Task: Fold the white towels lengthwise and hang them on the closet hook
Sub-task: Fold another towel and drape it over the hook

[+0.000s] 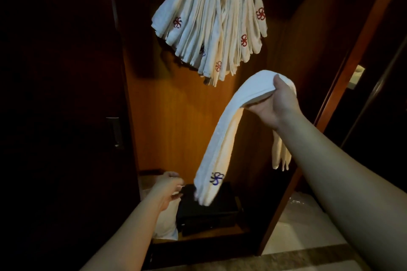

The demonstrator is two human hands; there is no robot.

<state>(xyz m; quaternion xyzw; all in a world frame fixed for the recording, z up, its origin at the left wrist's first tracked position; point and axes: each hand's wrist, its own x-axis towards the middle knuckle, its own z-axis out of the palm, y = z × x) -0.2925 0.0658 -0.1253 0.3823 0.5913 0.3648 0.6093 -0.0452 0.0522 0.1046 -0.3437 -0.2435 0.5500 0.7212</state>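
A thick bundle of several folded white towels with red and blue logos hangs draped from the top of the closet; the hook itself is hidden under them. My right hand grips a folded white towel at its middle, palm up, below and right of the bundle. Both ends droop; the near end carries a blue logo, the other end hangs behind my forearm. My left hand is low at the closet's bottom left, fingers loosely curled, holding nothing that I can see.
A black safe box sits on the closet floor with a white bag or cloth beside it. Orange wood back panel. A dark door with a handle stands left; a wooden frame rises on the right.
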